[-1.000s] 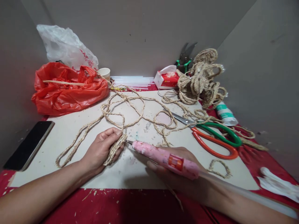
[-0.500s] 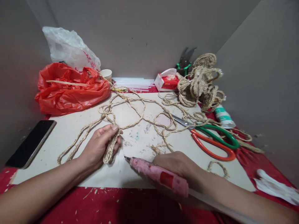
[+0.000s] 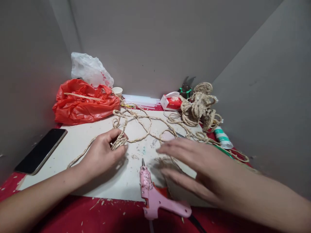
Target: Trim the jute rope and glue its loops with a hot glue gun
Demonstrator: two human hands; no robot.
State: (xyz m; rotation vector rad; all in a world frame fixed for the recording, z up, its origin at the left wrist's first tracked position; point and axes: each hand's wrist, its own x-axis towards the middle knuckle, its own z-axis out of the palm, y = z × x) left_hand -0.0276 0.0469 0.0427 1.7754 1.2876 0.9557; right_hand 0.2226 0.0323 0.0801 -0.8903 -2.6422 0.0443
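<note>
My left hand (image 3: 103, 153) pinches a folded bundle of braided straw rope (image 3: 119, 141) over the white board (image 3: 97, 187). From the bundle, rope runs back into loose loops on the board. A pink glue gun (image 3: 152, 197) lies at the board's front edge, its metal tip pointing away from me, between my hands. To its right, my right hand (image 3: 194, 165) hovers with thumb and fingers apart, holding nothing. It hides most of the large scissors; a bit of a green handle (image 3: 224, 151) shows behind it.
A phone (image 3: 41, 151) lies at the left. Behind it sit a red plastic bag (image 3: 85, 106), a paper cup (image 3: 117, 91) and glue sticks (image 3: 142, 101). At the back right are a tissue pack (image 3: 170, 101), pliers (image 3: 186, 88), coiled rope (image 3: 200, 105) and a green-white roll (image 3: 223, 138).
My right hand has let go of the glue gun, which now lies down, and has opened. My left hand has turned with the rope bundle still in it. The camera view has shifted.
</note>
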